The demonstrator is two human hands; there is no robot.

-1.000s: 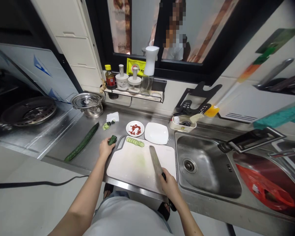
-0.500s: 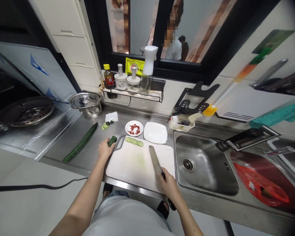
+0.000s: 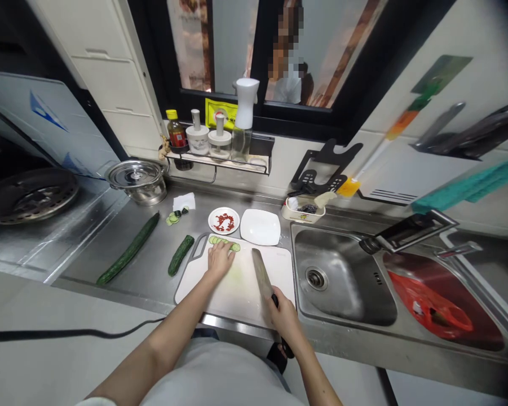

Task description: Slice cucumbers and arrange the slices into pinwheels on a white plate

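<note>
Hands (image 3: pixel 252 286): left touches cucumber slices (image 3: pixel 235 247), right grips knife (image 3: pixel 262 275).

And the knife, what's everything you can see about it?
The knife has a long, grey, metal-looking blade and a black handle. The right hand grips the handle, whose end sticks out past it. The blade slants over the white cutting board, tip toward the squarish white plate; whether it touches the board, I can't tell.

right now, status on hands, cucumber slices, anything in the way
Left hand at cucumber slices, right hand gripping kitchen knife. Slices on cutting board. Knife nearby, maybe in the way.
</note>
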